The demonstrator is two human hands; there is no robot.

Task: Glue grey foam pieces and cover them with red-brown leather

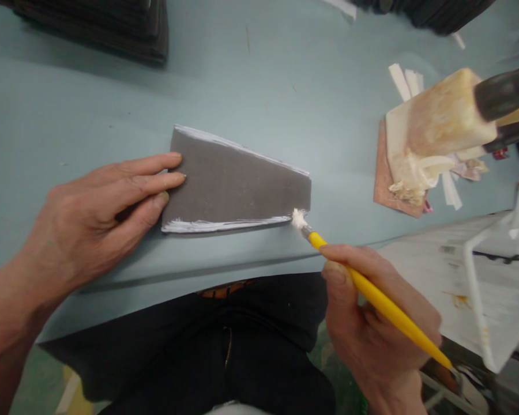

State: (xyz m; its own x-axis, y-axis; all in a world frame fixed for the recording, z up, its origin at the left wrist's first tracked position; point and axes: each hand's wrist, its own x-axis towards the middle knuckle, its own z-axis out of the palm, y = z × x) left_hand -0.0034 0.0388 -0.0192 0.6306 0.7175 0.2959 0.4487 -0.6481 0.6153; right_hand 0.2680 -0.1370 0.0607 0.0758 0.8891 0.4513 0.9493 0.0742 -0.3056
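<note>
A dark grey tapered panel (237,181) lies flat on the blue-green table surface. White glue-like streaks run along its far and near long edges. At its wide left end my left hand (99,213) rests with outstretched fingers, two fingertips on the panel and the thumb against its edge. My right hand (380,317) is closed around a yellow-handled brush (372,293), held slanting. The brush's white-coated bristles touch the near right corner of the panel.
Stacks of dark pieces stand at the back left (99,29) and back right (432,11). On the right, a stained cream plastic container (441,115) lies by a brown board (381,173) and white strips (400,82). A white frame (476,288) stands beyond the table edge.
</note>
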